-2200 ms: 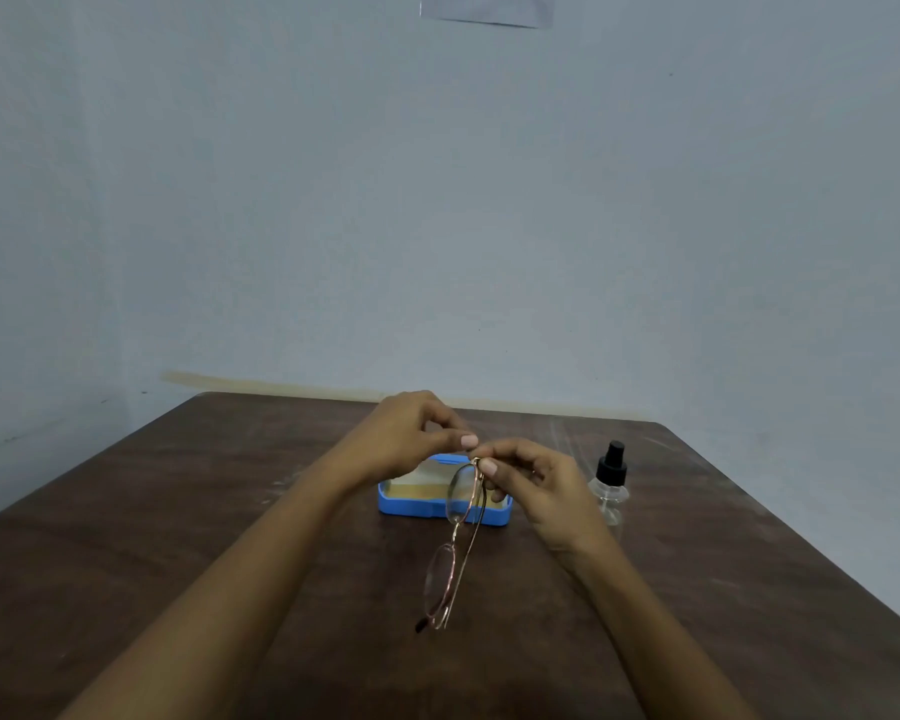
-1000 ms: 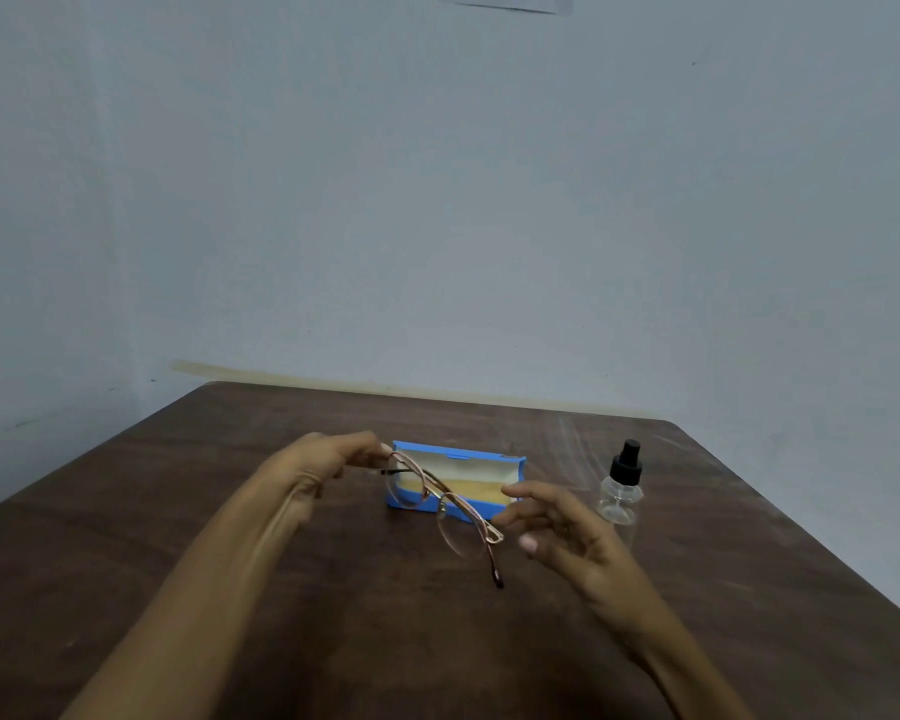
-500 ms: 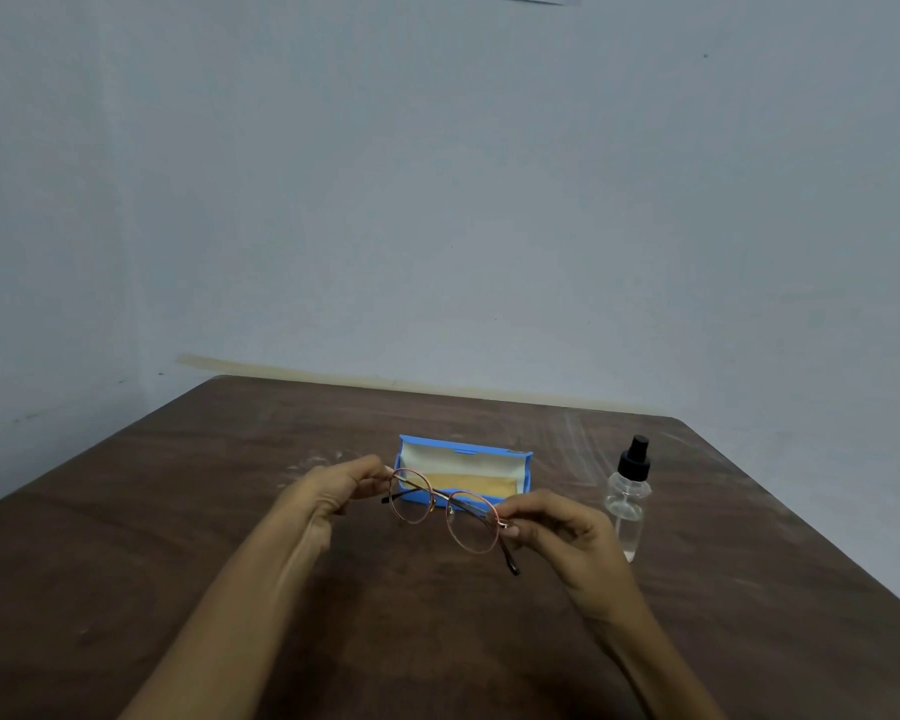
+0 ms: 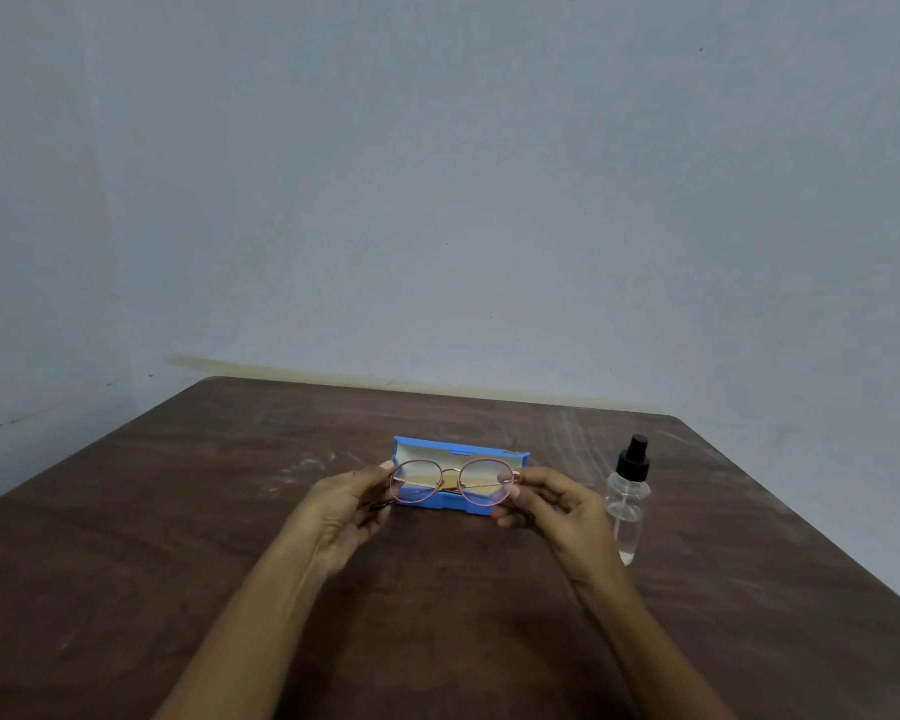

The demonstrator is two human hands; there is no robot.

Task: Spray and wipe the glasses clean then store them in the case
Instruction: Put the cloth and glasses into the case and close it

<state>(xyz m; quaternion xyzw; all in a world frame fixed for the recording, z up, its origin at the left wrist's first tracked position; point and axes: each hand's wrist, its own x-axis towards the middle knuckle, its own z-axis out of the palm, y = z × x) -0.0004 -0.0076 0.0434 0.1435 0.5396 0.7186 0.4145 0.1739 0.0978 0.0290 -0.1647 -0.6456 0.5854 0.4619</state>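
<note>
Round glasses [image 4: 453, 481] with a thin pink-gold frame hang level above the table, lenses facing me. My left hand [image 4: 344, 504] pinches the frame's left edge and my right hand [image 4: 552, 504] pinches its right edge. Right behind the glasses lies the blue case [image 4: 515, 459], open, with a cream lining and something yellowish inside, partly hidden by the lenses. A clear spray bottle [image 4: 628, 504] with a black nozzle stands upright to the right of my right hand.
The dark brown wooden table [image 4: 178, 537] runs to a pale wall at the back, and its right edge slants away past the bottle. Pale scuff marks show on the wood left of the case.
The glasses have turned from edge-on and tilted to level and facing me. Both hands now hold the frame's sides, and they have moved back over the open case.
</note>
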